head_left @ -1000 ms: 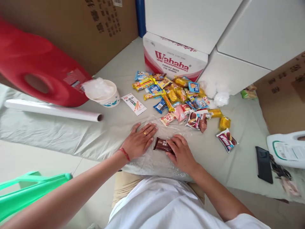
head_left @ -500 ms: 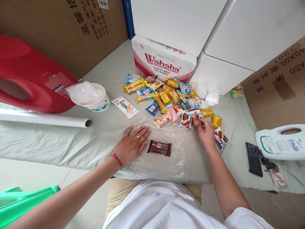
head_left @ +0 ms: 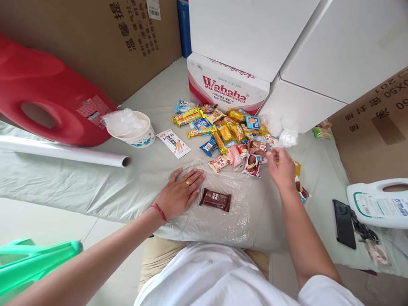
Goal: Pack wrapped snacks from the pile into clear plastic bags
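My left hand (head_left: 181,192) lies flat and open on a sheet of clear plastic film (head_left: 223,212) spread over the table. A dark brown chocolate wafer packet (head_left: 215,199) rests on the film just right of that hand. My right hand (head_left: 282,168) is out at the near edge of a pile of wrapped snacks (head_left: 223,131), its fingers pinched on a small brown snack packet (head_left: 257,147) lifted from the pile.
A roll of plastic wrap (head_left: 63,153), a paper bowl (head_left: 134,131) and a red jug (head_left: 47,106) sit at left. A Wahaha box (head_left: 223,87) and white boxes stand behind. A black phone (head_left: 343,223) and a white jug (head_left: 379,204) lie at right.
My right hand left the brown wafer packet on the film, reached right to the snack pile and picked up a small brown packet. My left hand stayed flat.
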A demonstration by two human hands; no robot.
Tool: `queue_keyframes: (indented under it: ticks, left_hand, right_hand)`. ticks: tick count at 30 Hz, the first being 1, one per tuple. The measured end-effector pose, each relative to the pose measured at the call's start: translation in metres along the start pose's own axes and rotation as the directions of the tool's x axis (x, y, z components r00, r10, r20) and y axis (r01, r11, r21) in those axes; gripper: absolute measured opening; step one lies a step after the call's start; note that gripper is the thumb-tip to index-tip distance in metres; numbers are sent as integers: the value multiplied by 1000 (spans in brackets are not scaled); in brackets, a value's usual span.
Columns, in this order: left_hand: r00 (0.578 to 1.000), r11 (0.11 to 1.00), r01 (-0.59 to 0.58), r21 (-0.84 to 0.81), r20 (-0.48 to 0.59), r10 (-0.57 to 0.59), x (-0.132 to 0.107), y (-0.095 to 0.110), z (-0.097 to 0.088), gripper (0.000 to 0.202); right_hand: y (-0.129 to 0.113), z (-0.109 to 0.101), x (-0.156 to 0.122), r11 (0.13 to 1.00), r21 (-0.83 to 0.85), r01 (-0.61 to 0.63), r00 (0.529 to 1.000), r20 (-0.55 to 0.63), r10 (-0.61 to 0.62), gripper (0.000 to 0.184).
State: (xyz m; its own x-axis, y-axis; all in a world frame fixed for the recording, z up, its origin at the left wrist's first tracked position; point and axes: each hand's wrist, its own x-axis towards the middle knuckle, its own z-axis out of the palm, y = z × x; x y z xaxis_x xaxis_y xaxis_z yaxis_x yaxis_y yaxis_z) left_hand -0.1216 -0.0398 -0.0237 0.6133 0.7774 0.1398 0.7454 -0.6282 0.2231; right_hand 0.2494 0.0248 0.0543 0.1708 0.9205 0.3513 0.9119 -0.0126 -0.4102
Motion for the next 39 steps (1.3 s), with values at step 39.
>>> queue_keyframes:
  ticks: [39]
  left_hand:
    - [999,991,50,-121,18,-49,-4,1,-1,53]
  right_hand:
    - [-148,163,170,913,-35,407,840,407,-359,36]
